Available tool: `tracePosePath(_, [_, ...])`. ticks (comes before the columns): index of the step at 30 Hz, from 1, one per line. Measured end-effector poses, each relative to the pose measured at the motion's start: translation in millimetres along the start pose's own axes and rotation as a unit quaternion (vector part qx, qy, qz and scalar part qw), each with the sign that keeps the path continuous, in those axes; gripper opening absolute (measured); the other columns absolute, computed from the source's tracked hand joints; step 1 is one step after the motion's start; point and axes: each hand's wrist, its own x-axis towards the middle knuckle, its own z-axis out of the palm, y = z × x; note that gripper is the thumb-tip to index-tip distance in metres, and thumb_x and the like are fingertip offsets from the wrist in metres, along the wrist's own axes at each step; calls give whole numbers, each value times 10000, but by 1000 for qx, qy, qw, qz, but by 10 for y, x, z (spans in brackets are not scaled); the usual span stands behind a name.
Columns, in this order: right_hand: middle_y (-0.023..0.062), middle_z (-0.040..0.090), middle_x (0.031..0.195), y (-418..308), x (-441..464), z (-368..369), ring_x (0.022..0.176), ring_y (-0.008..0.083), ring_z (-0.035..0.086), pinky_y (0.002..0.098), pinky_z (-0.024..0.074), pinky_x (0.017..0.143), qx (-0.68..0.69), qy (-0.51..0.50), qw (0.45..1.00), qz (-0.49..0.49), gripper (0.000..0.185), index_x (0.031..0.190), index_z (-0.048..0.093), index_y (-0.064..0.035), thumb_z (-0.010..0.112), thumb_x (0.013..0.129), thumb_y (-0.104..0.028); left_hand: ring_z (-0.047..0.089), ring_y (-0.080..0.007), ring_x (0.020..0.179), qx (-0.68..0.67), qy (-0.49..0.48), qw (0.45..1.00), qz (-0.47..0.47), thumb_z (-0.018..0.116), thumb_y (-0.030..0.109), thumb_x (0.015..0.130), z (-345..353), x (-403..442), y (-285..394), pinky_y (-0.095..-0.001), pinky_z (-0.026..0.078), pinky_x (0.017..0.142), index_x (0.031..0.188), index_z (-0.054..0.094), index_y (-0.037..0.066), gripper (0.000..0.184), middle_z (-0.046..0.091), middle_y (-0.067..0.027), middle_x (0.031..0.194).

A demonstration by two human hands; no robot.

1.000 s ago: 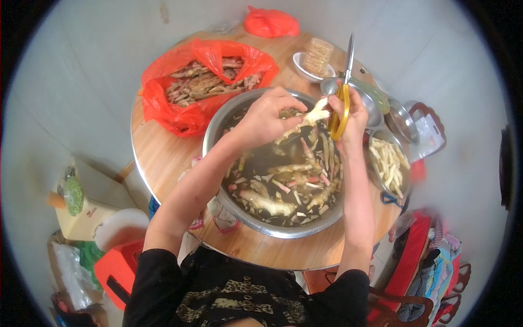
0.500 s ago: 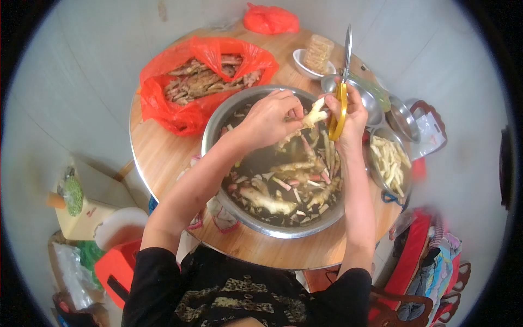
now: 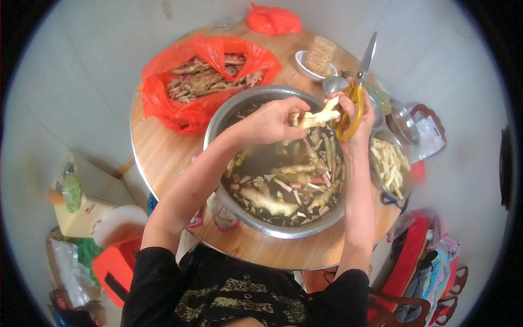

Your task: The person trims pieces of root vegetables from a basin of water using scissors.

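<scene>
The left hand [image 3: 275,120] pinches a pale, knobbly root piece [image 3: 319,118] between curved fingers; the right hand [image 3: 360,115] closes around yellow-handled metal scissors [image 3: 357,109]. Under the fingers, a round steel basin [image 3: 280,233] contains murky water [image 3: 259,155] and roots [image 3: 268,202]. Beyond the left fingers, a red plastic bag [image 3: 182,117] contains brown roots [image 3: 204,86].

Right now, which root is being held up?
The pale, branching root pinched in the left hand, above the big metal basin. The others I can see lie in the basin, the side bowl or the red bag.
</scene>
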Motion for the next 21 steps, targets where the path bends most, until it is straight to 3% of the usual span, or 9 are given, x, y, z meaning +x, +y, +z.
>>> tracePosePath(4, [162,703,979,9,-1,-10,836,232,716,226,521,581,10,-2,1000,-1,488,1344,505,22,694,900,-47,645,-138,869,7,-37,999,-13,760,108,840,-14,12,56,-314,539,783,1216,613,1,418,688,-51,928])
tracePosePath(6, [167,700,987,20,-5,14,851,236,716,222,524,589,-9,2,1000,11,477,1346,503,21,683,907,-32,672,-299,813,109,47,993,-12,717,147,827,5,-23,164,-391,507,745,1086,659,-2,305,686,-174,862])
tracePosePath(9, [163,699,971,52,-1,14,837,215,709,212,521,588,-38,-10,999,29,476,1353,501,20,677,913,-21,677,-344,835,154,48,986,-30,701,144,832,16,-39,202,-402,505,746,1087,661,20,286,686,-195,867])
tracePosePath(10, [163,699,971,68,2,9,837,215,709,212,521,588,-39,-9,999,29,476,1353,501,20,677,913,-21,677,-344,835,153,47,987,-30,701,144,832,20,-35,215,-402,505,746,1087,661,20,286,686,-195,867])
tracePosePath(12, [87,694,970,98,6,4,673,102,637,202,499,533,-42,-9,999,29,540,1375,522,2,733,879,-31,675,-351,898,194,28,980,-38,703,148,822,30,-29,230,-416,511,775,1087,663,31,293,691,-182,952])
tracePosePath(13, [87,694,970,95,2,15,673,102,637,202,499,533,-42,-7,999,28,540,1375,522,2,733,879,-31,675,-351,898,194,27,980,-38,703,148,822,49,-29,212,-416,511,775,1087,663,31,293,691,-182,952])
tracePosePath(15, [82,691,966,83,-1,41,674,95,631,206,498,531,-56,23,998,33,531,1365,532,4,738,877,-34,655,-335,972,195,103,974,48,710,150,822,87,-25,164,-427,516,807,1102,671,54,298,667,-134,1037])
tracePosePath(19, [90,696,950,103,28,-3,672,105,639,212,499,524,-57,39,996,48,505,1344,549,5,736,877,-35,637,-302,1016,255,96,957,105,720,141,818,102,-1,118,-410,524,813,1087,688,78,278,630,-82,1072])
tracePosePath(21, [96,699,924,71,29,16,670,117,651,212,500,510,-31,62,995,68,480,1326,562,5,733,878,-33,632,-280,1000,298,115,931,177,727,126,815,137,13,88,-391,527,795,1064,707,98,252,614,-61,1018])
